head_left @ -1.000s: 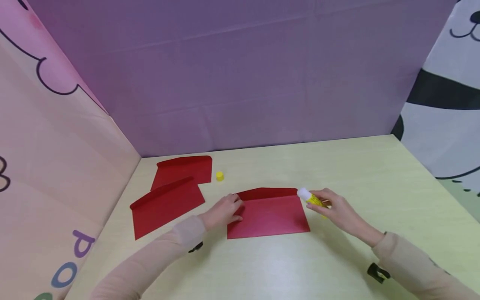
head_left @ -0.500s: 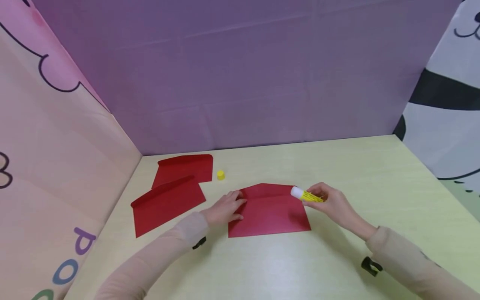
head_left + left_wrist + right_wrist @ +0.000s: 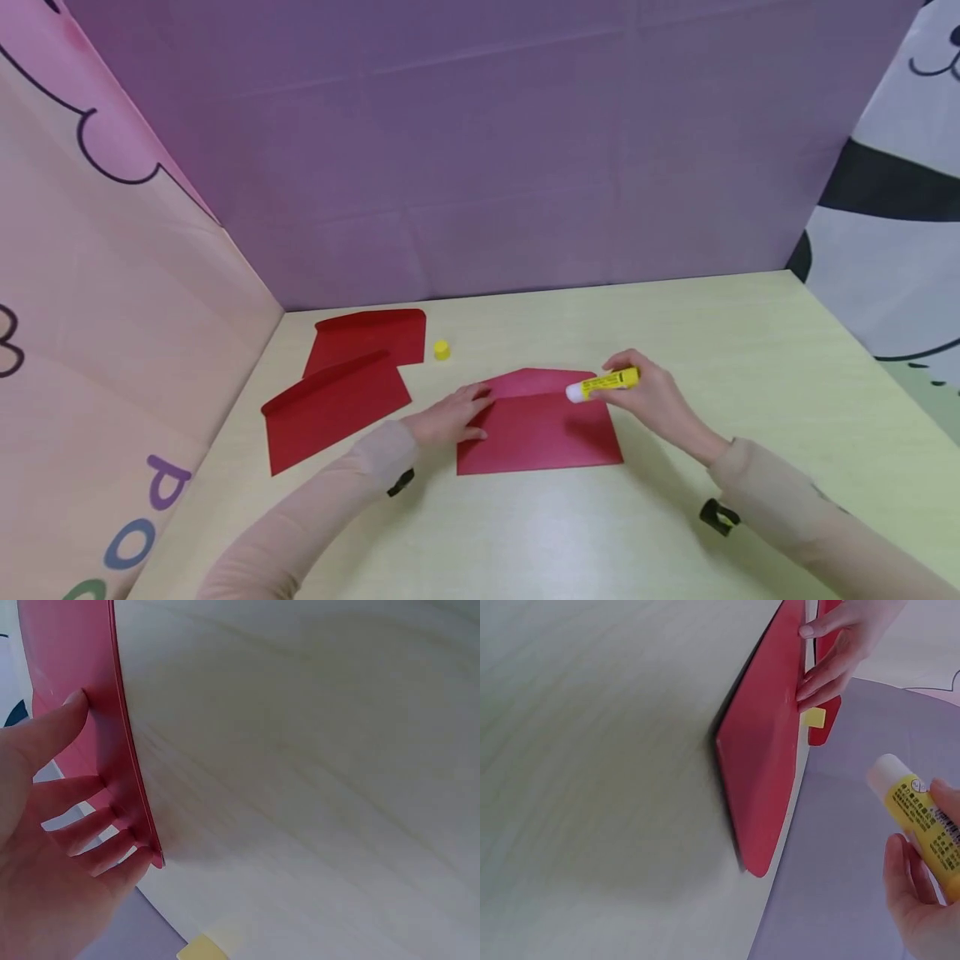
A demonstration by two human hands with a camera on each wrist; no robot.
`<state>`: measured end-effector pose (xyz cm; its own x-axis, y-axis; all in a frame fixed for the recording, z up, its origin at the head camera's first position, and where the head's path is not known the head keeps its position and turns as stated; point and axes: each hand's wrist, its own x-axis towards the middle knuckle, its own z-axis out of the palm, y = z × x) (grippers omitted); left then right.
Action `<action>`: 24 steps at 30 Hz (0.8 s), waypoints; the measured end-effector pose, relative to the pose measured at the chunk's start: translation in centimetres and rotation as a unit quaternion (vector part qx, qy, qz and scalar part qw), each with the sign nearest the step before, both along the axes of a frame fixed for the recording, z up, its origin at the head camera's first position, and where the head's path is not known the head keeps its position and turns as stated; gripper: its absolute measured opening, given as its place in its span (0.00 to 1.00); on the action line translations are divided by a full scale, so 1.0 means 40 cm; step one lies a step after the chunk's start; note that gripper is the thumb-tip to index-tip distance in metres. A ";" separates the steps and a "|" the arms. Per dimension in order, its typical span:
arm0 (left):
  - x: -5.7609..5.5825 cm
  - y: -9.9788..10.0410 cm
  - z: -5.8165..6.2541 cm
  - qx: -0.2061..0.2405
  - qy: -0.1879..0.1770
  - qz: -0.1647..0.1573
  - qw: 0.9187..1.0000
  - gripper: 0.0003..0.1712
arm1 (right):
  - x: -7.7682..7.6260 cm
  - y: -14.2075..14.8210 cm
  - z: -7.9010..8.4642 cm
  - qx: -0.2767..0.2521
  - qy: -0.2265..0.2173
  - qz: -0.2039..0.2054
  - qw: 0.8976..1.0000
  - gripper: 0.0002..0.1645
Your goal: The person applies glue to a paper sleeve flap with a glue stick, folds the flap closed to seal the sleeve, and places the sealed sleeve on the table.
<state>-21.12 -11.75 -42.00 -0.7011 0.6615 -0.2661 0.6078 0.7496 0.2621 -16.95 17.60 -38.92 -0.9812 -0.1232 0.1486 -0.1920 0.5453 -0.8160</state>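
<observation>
A red envelope point(image 3: 540, 437) lies on the table, its flap point(image 3: 528, 382) unfolded toward the back. My left hand point(image 3: 448, 418) rests on the envelope's left end; in the left wrist view its thumb and spread fingertips point(image 3: 77, 699) press along that edge. My right hand point(image 3: 651, 402) grips an uncapped yellow glue stick point(image 3: 613, 381) between thumb and fingers. Its white end points left, just over the flap's fold in the head view. In the right wrist view the glue stick point(image 3: 924, 817) shows apart from the envelope's rounded flap end point(image 3: 757, 862).
Two more red envelopes, a nearer one point(image 3: 330, 421) and a farther one point(image 3: 375, 340), lie at the back left, partly overlapping. A small yellow cap point(image 3: 442, 350) stands beside them. A purple cloth wall point(image 3: 487, 167) borders the table's back, with printed panels at both sides.
My right hand has moved left with the glue stick, from the flap's right corner to over the fold, and the stick has swung toward level. The flap lies flatter; my left hand stays put.
</observation>
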 end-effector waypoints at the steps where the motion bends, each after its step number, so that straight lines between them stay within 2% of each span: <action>1: -0.001 0.001 0.000 0.001 -0.003 0.001 1.000 0.36 | -0.003 -0.004 0.002 -0.008 -0.005 -0.002 1.000 0.26; 7: -0.002 0.007 0.002 0.007 -0.015 0.006 1.000 0.37 | -0.022 -0.025 0.012 -0.046 -0.040 -0.015 0.998 0.28; 13: -0.003 0.009 0.004 0.005 -0.014 0.003 1.000 0.36 | -0.041 -0.047 0.013 -0.061 -0.072 -0.004 0.996 0.26; 24: -0.010 0.008 0.003 0.002 -0.029 0.008 1.000 0.38 | -0.058 -0.112 0.008 -0.023 -0.026 0.070 0.997 0.21</action>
